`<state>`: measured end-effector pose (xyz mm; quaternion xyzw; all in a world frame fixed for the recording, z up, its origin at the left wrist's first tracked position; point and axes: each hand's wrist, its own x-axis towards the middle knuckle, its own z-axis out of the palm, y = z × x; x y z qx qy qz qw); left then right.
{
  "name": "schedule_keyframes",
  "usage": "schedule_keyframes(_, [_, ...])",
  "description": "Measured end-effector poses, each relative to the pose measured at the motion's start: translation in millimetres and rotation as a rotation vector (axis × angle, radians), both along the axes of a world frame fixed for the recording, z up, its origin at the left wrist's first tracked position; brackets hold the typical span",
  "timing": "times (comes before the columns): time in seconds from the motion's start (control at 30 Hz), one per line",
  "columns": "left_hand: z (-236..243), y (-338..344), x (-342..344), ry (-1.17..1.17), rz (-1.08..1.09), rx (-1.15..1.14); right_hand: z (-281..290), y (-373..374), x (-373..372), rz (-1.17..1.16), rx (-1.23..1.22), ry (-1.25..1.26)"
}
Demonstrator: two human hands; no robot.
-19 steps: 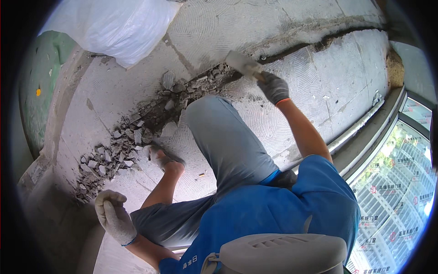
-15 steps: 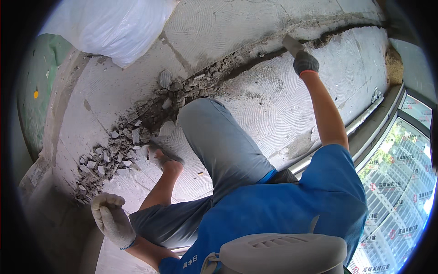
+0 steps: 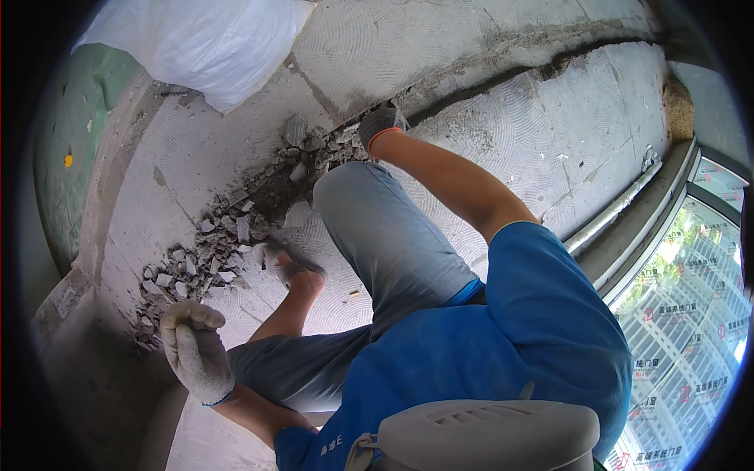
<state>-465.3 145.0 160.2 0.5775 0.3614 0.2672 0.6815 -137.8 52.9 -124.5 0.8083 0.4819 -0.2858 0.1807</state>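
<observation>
My right hand (image 3: 382, 126), in a dark grey glove with an orange cuff, is closed at the far edge of the rubble in a floor groove (image 3: 463, 92). It grips a flat-bladed scraper, whose blade is mostly hidden behind the hand now. Broken mortar rubble (image 3: 208, 247) runs from beside that hand down to the left, past my foot (image 3: 284, 263). My left hand (image 3: 195, 345), in a whitish work glove, hovers at the lower left near the rubble's end. Its fingers are loosely bent, with the thumb apart and nothing held.
A white plastic sack (image 3: 208, 47) stands at the upper left, beside a green-covered surface (image 3: 75, 149). A pipe (image 3: 616, 206) runs along the window side at right. The window glass (image 3: 683, 314) carries printed film. My bent knee (image 3: 345, 188) rises close to the rubble.
My right hand has swept left and toward me along the groove with the scraper, to the rubble by my knee. Loose debris no longer shows along that stretch. My left hand has barely moved.
</observation>
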Motion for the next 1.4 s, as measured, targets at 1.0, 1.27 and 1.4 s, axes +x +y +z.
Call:
schedule_keyframes(1.0, [5,-3,-17,-0.089,0.046,-0.043,-17,20,2,-0.048,0.113,-0.024])
schedule_keyframes(1.27, [-2,-1,-28,-0.089,0.1,-0.079,52,-19,-9,0.116,0.207,0.038])
schedule_keyframes(1.4, [2,-2,-26,-0.056,0.145,-0.079,30,-94,121,-0.222,0.081,-0.151])
